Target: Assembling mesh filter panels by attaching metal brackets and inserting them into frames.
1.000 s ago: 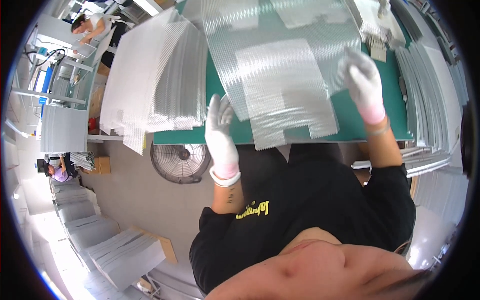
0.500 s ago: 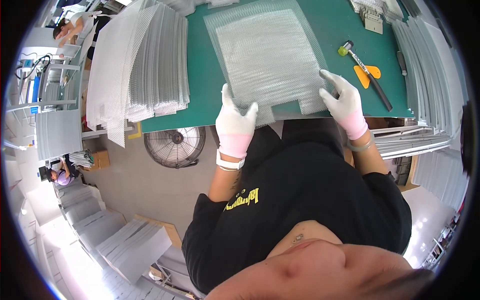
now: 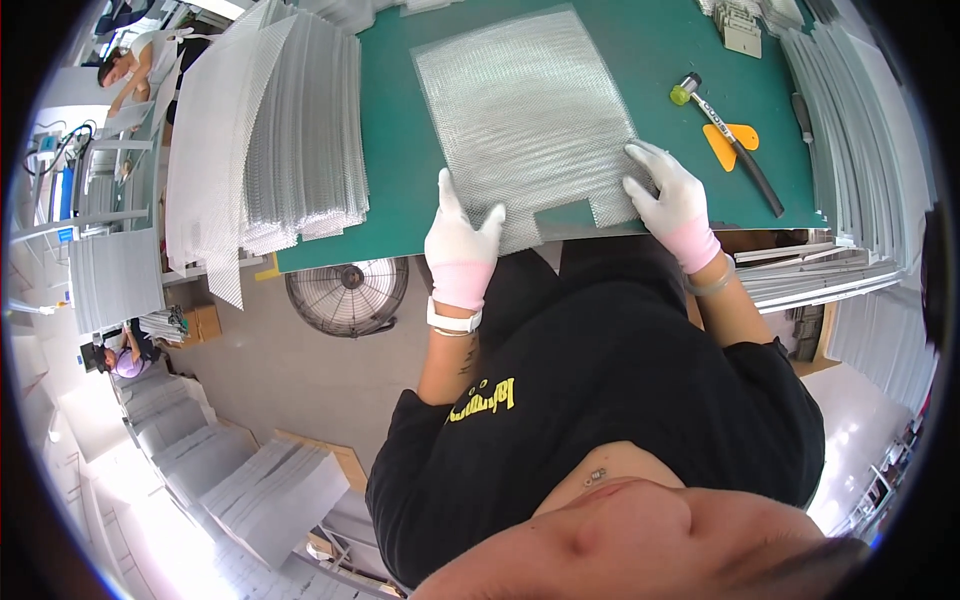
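Observation:
A stack of silvery mesh sheets (image 3: 530,110) with a notch in its near edge lies on the green tabletop. My left hand (image 3: 462,238), in a white glove with a pink cuff, rests against the near left edge of the stack, thumb and fingers spread. At the near right edge is my right hand (image 3: 668,200), gloved the same way. Its fingers are stretched along the sheets and the thumb stands apart. Neither hand is closed around anything.
A tall pile of mesh sheets (image 3: 305,130) stands on the left. To the right lie a mallet (image 3: 735,145) and an orange scraper (image 3: 722,148); more panels (image 3: 850,140) line the right edge. A floor fan (image 3: 350,290) stands below the table. Another person (image 3: 140,70) works at far left.
The mesh sheets now lie more evenly on one another, with less of the lower sheet showing around the sides. Both hands have shifted slightly left, the right one more.

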A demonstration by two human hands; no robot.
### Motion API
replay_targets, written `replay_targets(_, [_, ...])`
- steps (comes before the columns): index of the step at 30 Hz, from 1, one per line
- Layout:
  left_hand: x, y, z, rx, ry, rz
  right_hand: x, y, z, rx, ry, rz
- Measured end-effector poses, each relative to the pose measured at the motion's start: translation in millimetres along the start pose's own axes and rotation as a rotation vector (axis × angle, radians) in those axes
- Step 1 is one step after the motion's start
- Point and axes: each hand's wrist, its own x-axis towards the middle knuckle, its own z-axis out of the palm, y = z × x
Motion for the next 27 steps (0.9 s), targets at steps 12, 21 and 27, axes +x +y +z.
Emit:
replay_targets(12, [0.3, 7.6, 0.0, 0.076, -0.007, -0.036, 2.2, -20.2, -5.2, -0.383, -0.053, -0.026])
replay_targets(21, [7.4, -9.3, 3.3, 0.263, 0.038, 0.266, -4.2, -25.1, 14.3, -0.418, -0.118, -0.202])
replay_targets(27, [9.7, -12.3, 10.1, 0.332, 0.003, 0.358, -19.9, -46.6, 23.3, -0.460, -0.185, -0.050])
